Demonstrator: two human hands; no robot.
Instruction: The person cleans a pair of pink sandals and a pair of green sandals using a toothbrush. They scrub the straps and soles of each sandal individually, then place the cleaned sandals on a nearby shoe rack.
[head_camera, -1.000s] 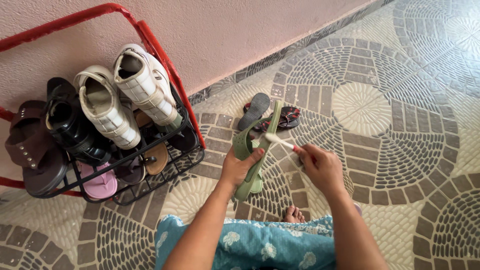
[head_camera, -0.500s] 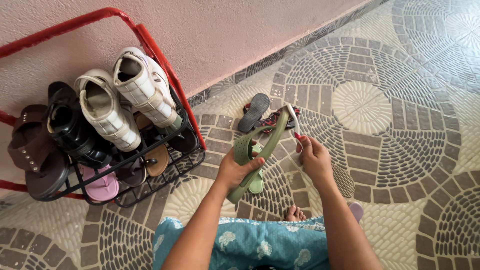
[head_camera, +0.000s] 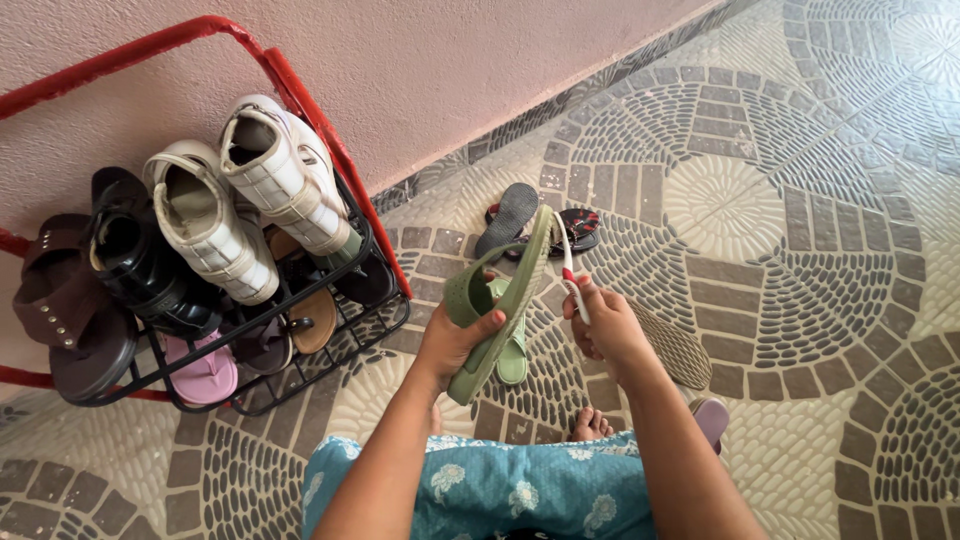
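Observation:
My left hand (head_camera: 452, 340) grips a green sandal (head_camera: 500, 290) by its strap and holds it on edge, sole turned right. My right hand (head_camera: 600, 322) holds a white toothbrush with a red handle (head_camera: 568, 262), its head lying against the sandal's upper sole edge. A second green sandal (head_camera: 512, 355) lies on the floor below the held one, partly hidden by it.
A red and black wire shoe rack (head_camera: 330, 150) stands at the left against the pink wall, with white sneakers (head_camera: 250, 190), black shoes (head_camera: 140, 260), brown and pink sandals. Dark flip-flops (head_camera: 530, 222) lie on the patterned tile floor. My bare foot (head_camera: 588, 428) and blue floral garment (head_camera: 500, 490) are below.
The toothbrush swung from crossing the sandal's middle to standing along its upper edge. Both hands and the sandal shifted slightly left and the sandal tilted further.

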